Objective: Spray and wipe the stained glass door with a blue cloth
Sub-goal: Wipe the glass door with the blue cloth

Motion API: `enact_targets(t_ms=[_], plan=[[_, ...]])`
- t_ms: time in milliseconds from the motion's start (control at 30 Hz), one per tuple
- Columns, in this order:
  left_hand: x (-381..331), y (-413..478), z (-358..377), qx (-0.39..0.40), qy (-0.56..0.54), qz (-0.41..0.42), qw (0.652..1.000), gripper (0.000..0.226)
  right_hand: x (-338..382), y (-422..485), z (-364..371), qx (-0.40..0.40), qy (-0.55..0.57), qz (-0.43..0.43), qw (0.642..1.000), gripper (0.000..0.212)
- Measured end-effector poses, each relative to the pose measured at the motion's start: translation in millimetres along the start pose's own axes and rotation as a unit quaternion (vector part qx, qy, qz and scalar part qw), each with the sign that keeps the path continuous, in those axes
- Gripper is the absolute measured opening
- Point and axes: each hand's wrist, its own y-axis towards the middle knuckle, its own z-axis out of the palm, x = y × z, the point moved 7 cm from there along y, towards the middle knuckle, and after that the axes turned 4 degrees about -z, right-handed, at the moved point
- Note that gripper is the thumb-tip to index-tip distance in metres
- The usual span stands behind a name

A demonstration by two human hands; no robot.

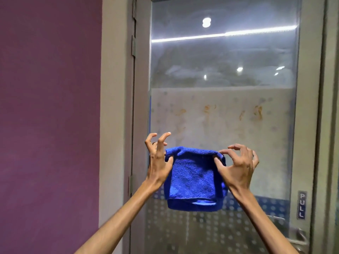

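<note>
Blue cloth (192, 178): I see it held up folded in front of the glass door (223, 57), over the lower half of the pane, hanging from its top edge. I cannot tell whether it touches the glass.
Left hand (158, 162): it pinches the cloth's upper left corner between thumb and fingers; the free fingers are curled and splayed upward, in front of the door's left edge.
Right hand (238, 167): thumb and forefinger pinch the cloth's upper right corner, the other fingers arched and apart, before the middle of the door.
Stains (258, 112): I make out orange-brown smears across the door's frosted middle band, above the cloth.
Dotted band (201, 226): on the door's lowest part, below the cloth.
PULL plate (301, 204): on the door's right stile, above the lever handle (299, 239).
Hinge (134, 45): on the door's left edge, high up.
Purple wall (49, 107): left of the door, beyond its frame (115, 88).
</note>
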Motion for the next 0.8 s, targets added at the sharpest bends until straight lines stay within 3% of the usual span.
enact_targets(t_ms=[433,800], plan=[[120,178,30,-0.034,0.038,0.021,0.999,0.078,3,120,192,-0.017,0.006,0.036,0.999,0.013],[186,294,42,-0.074,0.033,0.042,0.996,0.056,21,198,293,-0.031,-0.054,0.042,0.997,0.016]])
